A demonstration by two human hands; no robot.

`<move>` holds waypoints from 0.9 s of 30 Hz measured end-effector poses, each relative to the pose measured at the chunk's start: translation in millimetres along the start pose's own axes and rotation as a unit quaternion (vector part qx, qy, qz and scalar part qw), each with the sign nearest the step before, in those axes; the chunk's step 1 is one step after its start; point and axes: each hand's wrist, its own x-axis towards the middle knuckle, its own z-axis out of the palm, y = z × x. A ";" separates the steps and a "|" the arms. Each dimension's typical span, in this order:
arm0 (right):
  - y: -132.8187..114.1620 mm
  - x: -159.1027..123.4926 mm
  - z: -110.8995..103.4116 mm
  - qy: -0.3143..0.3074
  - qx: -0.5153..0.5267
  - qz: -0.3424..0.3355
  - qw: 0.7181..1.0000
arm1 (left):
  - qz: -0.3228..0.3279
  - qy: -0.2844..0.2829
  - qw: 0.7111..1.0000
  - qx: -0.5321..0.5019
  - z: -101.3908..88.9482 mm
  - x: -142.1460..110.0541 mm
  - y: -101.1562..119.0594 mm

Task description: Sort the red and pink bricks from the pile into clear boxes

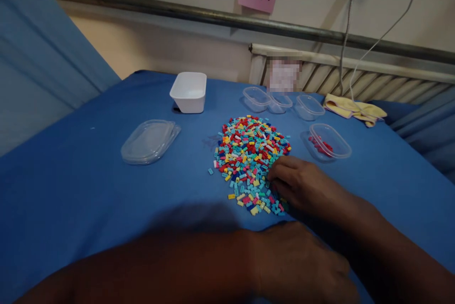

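Note:
A heap of small, many-coloured toy building bricks (249, 147) lies spread on the blue cloth in front of me. At its right edge is my right hand (296, 178), with its fingers curled down against the bricks; whatever they hold is hidden. My left hand (305, 261) crosses low at the front, nearest to me, back upward and blurred. Its fingers are out of sight, beneath or past the hand. To the right of the heap, a clear plastic tub (332, 140) contains several red bricks.
Three clear tubs (256, 99) stand behind the heap. A white container (189, 93) is at the back left, with stacked clear lids (149, 142) before it. A yellow cloth (351, 107) lies at the back right, by a radiator (384, 81) and a hanging cable (346, 39).

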 end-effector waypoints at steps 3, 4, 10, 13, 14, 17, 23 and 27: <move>-3.7 2.0 1.6 0.001 -0.032 -0.021 0.999 | 0.017 0.010 1.000 0.007 -1.7 0.9 -1.1; -4.3 2.5 2.5 0.002 -0.039 -0.028 0.999 | 0.020 0.011 1.000 0.007 -2.8 1.1 -1.2; -0.4 0.8 -1.8 0.037 -0.013 -0.035 0.999 | 0.002 -0.003 1.000 -0.008 -1.9 -2.7 0.2; 9.3 -4.3 -17.0 0.115 -0.002 -0.016 0.993 | -0.002 0.006 1.000 -0.007 2.9 -6.4 0.8; 14.5 -7.0 -23.7 0.143 -0.006 -0.001 0.990 | -0.002 0.010 1.000 -0.005 4.2 -7.4 0.8; 35.0 -18.2 -43.8 0.229 -0.071 0.073 0.968 | 0.003 0.018 1.000 -0.007 6.7 -8.9 0.1; 78.7 -40.8 -62.6 0.278 -0.195 0.226 0.913 | 0.001 0.016 1.000 0.003 8.1 -8.4 -0.8; 96.1 -47.0 -60.5 0.223 -0.227 0.265 0.910 | -0.016 0.007 1.000 0.008 4.0 -6.6 0.7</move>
